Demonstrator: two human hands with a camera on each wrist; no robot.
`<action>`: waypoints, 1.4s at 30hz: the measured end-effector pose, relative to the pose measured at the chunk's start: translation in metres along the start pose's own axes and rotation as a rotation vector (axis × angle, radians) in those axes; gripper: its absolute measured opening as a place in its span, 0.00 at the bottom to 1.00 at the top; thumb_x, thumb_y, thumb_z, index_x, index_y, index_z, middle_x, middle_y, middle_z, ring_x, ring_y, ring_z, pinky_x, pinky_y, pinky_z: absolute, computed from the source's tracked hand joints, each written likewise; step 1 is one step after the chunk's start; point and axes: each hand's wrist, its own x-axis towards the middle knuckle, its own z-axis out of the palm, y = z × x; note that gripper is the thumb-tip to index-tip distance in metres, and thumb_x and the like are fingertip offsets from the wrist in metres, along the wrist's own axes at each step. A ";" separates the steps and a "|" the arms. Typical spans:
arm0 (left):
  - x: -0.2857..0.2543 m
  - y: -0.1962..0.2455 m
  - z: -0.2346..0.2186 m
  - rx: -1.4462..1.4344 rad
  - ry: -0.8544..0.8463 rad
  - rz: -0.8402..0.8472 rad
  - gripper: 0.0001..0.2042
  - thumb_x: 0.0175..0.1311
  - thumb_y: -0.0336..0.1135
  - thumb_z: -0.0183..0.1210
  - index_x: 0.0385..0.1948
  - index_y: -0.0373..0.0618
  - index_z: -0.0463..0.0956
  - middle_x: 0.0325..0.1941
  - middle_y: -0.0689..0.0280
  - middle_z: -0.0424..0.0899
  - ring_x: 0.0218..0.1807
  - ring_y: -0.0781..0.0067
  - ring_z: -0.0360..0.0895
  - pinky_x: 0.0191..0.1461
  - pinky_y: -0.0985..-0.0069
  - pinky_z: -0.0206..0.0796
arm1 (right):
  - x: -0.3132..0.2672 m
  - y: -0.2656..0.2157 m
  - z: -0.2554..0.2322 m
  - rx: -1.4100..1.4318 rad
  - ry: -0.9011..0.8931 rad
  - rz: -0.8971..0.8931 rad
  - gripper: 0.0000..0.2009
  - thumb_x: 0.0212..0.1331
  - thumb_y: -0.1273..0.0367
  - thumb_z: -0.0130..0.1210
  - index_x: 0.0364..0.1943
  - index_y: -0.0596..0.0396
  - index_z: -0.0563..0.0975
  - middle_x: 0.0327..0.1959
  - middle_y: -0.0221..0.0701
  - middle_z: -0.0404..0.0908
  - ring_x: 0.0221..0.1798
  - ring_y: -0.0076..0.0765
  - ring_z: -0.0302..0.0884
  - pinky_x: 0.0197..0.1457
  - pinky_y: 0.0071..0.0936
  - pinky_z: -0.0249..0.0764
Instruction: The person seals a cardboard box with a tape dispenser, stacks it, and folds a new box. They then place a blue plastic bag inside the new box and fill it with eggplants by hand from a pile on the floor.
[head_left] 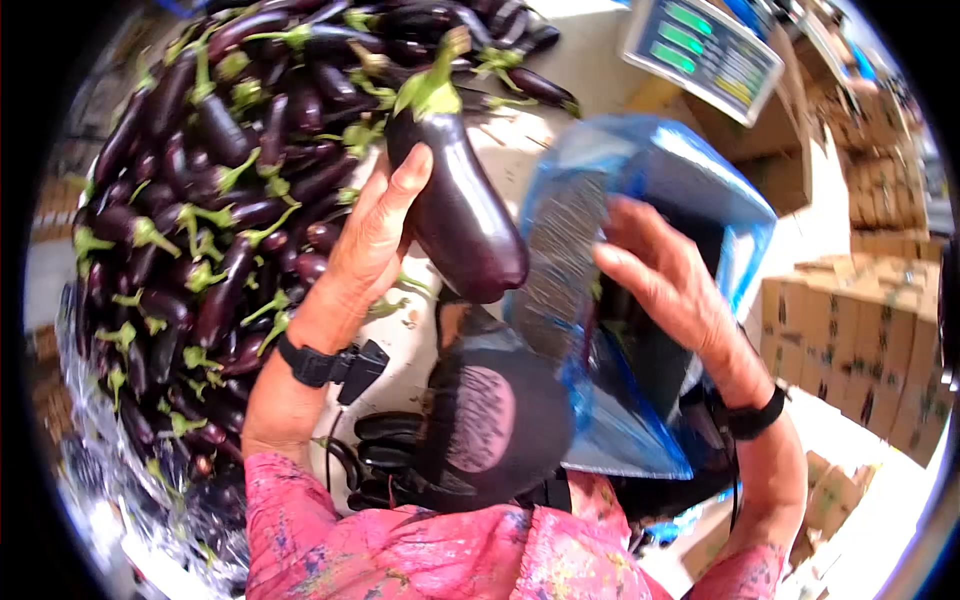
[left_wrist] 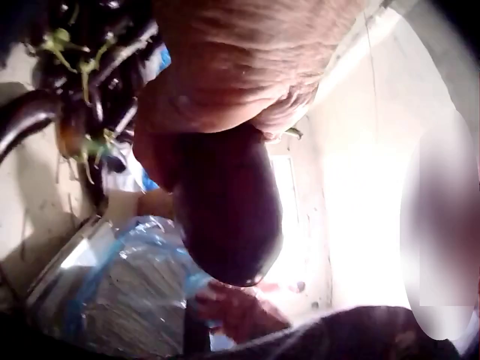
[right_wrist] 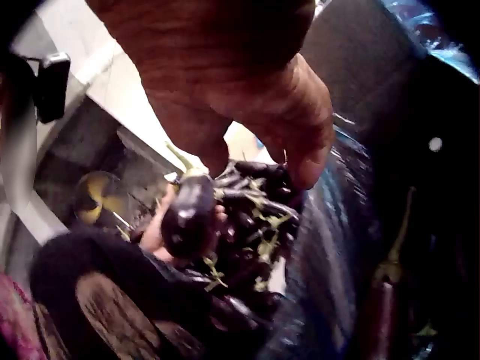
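Note:
A large glossy eggplant (head_left: pixel 460 210) with a green stem is in my left hand (head_left: pixel 370 235), the thumb lying along its side. Its stem points up and away in the head view, and its rounded end hangs below the palm in the left wrist view (left_wrist: pixel 232 217). My right hand (head_left: pixel 670 280) hovers at the opening of a box lined with blue plastic film (head_left: pixel 565 230). Nothing shows between its thumb and fingers in the right wrist view. Inside the box lies an eggplant (right_wrist: pixel 386 315), partly in shadow.
A big heap of eggplants (head_left: pixel 220 210) covers the left side of the table. Several more eggplants (head_left: pixel 390 440) lie close to my body. A scale display (head_left: pixel 705 55) stands beyond the box, and stacked cardboard boxes (head_left: pixel 850 340) fill the right side.

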 end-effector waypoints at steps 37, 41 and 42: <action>-0.087 -0.144 -0.189 1.219 0.864 0.145 0.27 0.52 0.29 0.68 0.56 0.40 0.70 0.54 0.49 0.73 0.60 0.46 0.68 0.66 0.57 0.60 | -0.040 0.166 0.022 -0.643 -0.020 0.605 0.46 0.59 0.34 0.53 0.51 0.75 0.68 0.43 0.69 0.79 0.53 0.72 0.78 0.55 0.51 0.74; -0.086 -0.152 -0.217 1.019 1.087 -0.012 0.38 0.48 0.40 0.73 0.60 0.32 0.64 0.61 0.43 0.68 0.65 0.43 0.64 0.71 0.57 0.57 | -0.040 0.163 0.020 -0.683 -0.055 0.586 0.47 0.59 0.32 0.50 0.51 0.75 0.68 0.41 0.69 0.80 0.51 0.73 0.79 0.53 0.53 0.75; -0.092 -0.172 -0.234 0.968 1.094 -0.064 0.40 0.47 0.42 0.74 0.60 0.30 0.63 0.61 0.42 0.70 0.64 0.43 0.67 0.70 0.58 0.59 | -0.039 0.163 0.019 -0.692 -0.063 0.585 0.48 0.58 0.32 0.50 0.51 0.76 0.68 0.41 0.69 0.80 0.51 0.73 0.79 0.53 0.53 0.75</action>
